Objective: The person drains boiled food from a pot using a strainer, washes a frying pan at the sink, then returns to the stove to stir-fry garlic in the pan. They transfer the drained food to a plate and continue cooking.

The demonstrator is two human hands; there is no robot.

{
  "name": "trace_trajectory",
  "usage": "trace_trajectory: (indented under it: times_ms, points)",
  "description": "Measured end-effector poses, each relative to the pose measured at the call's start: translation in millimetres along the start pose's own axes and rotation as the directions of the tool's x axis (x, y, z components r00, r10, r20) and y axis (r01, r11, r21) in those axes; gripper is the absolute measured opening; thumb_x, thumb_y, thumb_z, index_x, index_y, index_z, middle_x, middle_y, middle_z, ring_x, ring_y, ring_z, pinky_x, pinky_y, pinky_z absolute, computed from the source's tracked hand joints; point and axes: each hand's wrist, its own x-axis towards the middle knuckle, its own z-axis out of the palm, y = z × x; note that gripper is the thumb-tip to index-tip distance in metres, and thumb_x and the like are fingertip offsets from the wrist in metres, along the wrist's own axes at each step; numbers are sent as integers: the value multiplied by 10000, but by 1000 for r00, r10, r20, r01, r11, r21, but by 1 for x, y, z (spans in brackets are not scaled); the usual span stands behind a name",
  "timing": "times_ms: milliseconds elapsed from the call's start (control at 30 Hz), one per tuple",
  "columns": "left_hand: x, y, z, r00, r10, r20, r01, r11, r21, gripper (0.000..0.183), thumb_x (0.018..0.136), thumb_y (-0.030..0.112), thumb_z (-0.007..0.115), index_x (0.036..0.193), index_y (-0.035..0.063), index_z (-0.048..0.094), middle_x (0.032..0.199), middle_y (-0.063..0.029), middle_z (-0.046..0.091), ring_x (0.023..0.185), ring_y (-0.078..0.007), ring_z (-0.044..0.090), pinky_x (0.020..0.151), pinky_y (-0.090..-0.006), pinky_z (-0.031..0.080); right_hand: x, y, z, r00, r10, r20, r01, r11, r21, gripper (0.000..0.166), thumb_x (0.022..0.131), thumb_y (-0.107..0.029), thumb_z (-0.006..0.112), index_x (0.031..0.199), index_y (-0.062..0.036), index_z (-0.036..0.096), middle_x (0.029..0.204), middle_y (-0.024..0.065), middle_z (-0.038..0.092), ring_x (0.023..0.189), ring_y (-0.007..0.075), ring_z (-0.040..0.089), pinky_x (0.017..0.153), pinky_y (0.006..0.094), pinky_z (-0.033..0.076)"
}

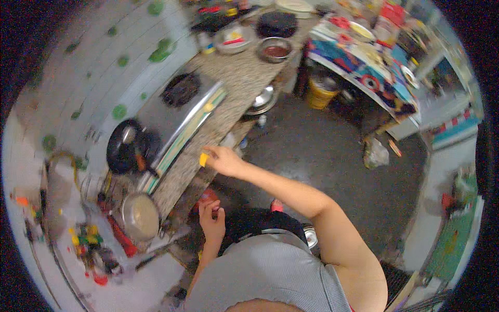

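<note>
My right hand [224, 160] reaches over the front edge of the granite-look counter [187, 167]. Pinched in its fingers is a small yellow piece [203, 159], blurred, maybe a cap. Lower down, close to my body, my left hand [212, 220] has bent fingers with a gap towards the thumb. A dark red thing [205, 196] shows just beyond those fingers; blur hides whether the hand touches it. On the counter stands a gas stove [171, 121] with a black wok [117, 150] on its near burner. Nearer still is a round metal pan [142, 218] with pale contents.
A metal bowl [275, 50], a plate [234, 39] and a dark pot [276, 24] stand farther along the counter. Under a cloth-covered table [374, 78] is a yellow bucket [320, 93]. A plastic bag [376, 153] lies on the floor. Shiny metalware [263, 99] sits below the counter edge.
</note>
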Motion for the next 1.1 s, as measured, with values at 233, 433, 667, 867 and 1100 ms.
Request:
trace_trajectory:
  times_ms: [233, 433, 667, 867, 1100]
  points:
    - [47, 90, 126, 942, 190, 277, -172, 981, -89, 188, 750, 39, 596, 938, 44, 590, 976, -88, 515, 813, -187, 552, 686, -272, 473, -117, 119, -136, 869, 383, -314, -269, 897, 351, 320, 770, -179, 539, 1040, -15, 587, 778, 131, 637, 656, 211, 619, 626, 320, 488]
    - [104, 152, 229, 818, 264, 511, -221, 964, -144, 203, 761, 25, 590, 964, 20, 586, 988, -107, 510, 755, -185, 569, 668, -275, 483, -159, 199, -240, 701, 483, -525, -197, 838, 508, 295, 778, -123, 513, 1042, -13, 587, 745, 97, 628, 583, 152, 587, 557, 289, 475]
    - [188, 188, 377, 721, 321, 615, -168, 941, -294, 214, 761, 53, 603, 973, 27, 587, 965, -98, 532, 735, -184, 583, 656, -281, 483, -185, 269, -377, 513, 581, -632, -267, 808, 525, 274, 776, -77, 521, 1033, -7, 587, 782, 88, 635, 610, 131, 582, 562, 269, 471]
    - [292, 294, 488, 618, 444, 649, -272, 895, -353, 231, 768, 48, 597, 998, 42, 583, 915, -111, 544, 757, -209, 594, 653, -285, 503, -204, 286, -509, 354, 676, -646, -300, 736, 606, 265, 818, -57, 484, 1068, -33, 566, 837, 61, 627, 620, 108, 577, 541, 233, 446]
    - [393, 406, 618, 502, 609, 614, -447, 791, -418, 232, 760, 63, 584, 989, 25, 588, 881, -127, 548, 761, -224, 593, 671, -313, 493, -201, 313, -605, 217, 749, -627, -168, 661, 731, 236, 868, -87, 461, 1077, -44, 561, 847, 60, 626, 620, 98, 572, 525, 213, 433]
